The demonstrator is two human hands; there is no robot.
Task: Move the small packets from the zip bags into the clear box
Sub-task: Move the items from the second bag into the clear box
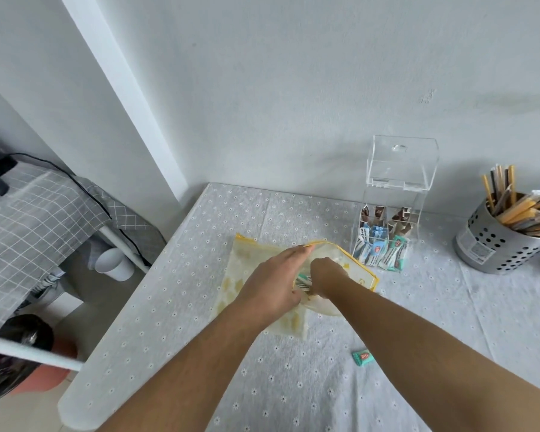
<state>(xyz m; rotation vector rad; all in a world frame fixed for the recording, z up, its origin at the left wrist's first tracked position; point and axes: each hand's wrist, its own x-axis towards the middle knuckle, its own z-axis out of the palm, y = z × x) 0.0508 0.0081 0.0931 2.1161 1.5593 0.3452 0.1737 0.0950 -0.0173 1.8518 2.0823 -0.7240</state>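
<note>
Nearest, a stray teal packet (361, 357) lies on the counter (200, 322). Left hand (272, 285) pinches the zip bag (250, 260) open; right hand (328, 275) closes on packets (303, 283) inside. Lift them clear of the rim, then carry right to the clear box (393, 198).

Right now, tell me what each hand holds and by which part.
The left hand holds the zip bag by its open yellow-edged mouth. The right hand reaches inside the bag and grips small packets, seemingly by their ends.

Yellow-trimmed zip bag (250, 260), grey daisy-dotted tablecloth (293, 385), teal packet (363, 357).
</note>
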